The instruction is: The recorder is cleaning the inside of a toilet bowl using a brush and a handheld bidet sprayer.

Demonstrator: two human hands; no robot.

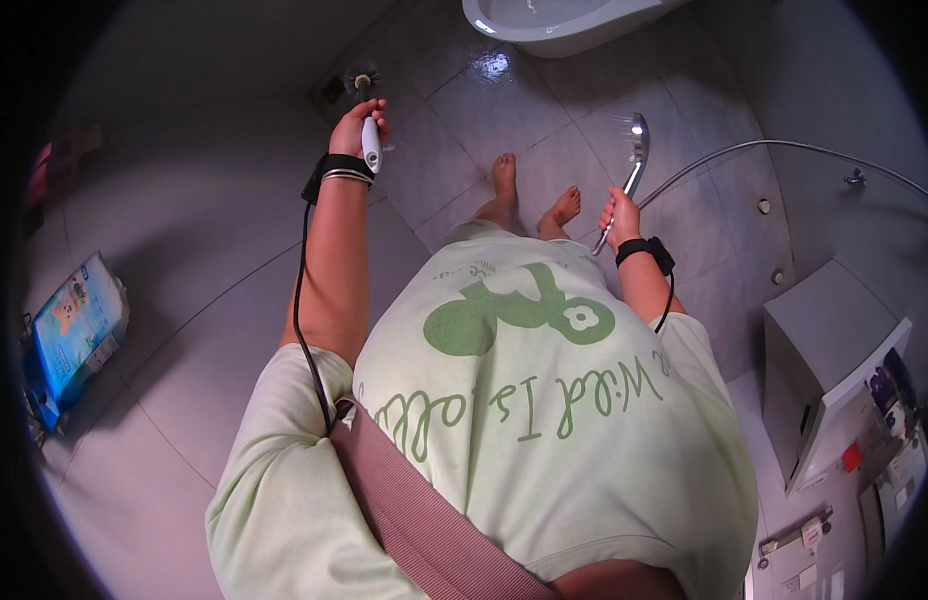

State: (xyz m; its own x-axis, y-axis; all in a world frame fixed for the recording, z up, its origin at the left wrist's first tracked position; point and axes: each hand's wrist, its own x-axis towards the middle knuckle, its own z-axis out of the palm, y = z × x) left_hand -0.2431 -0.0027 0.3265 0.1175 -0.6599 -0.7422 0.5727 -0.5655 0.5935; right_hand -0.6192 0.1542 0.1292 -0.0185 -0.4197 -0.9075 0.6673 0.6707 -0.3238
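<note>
My left hand (359, 129) grips the white handle of a round-headed brush (371, 142). Its dark bristles point away from me, near the far left corner of the tiled floor. In my right hand (621, 214) is a chrome handheld shower head (638, 146), held by its handle. Fine streams of water leave its face toward the left. A flexible metal shower hose (764, 142) arcs off to the right wall. Between and beyond my hands lies the grey tiled floor (554, 127), with a wet, shiny patch near the white ceramic toilet (569, 41).
My bare feet (535, 187) stand on the tiles. A dark floor drain (333, 89) sits in the corner. Rightward are a wall valve (855, 178) and a grey cabinet (824, 322). A blue plastic pack (77, 322) hangs at the left wall. Black cables run along both arms.
</note>
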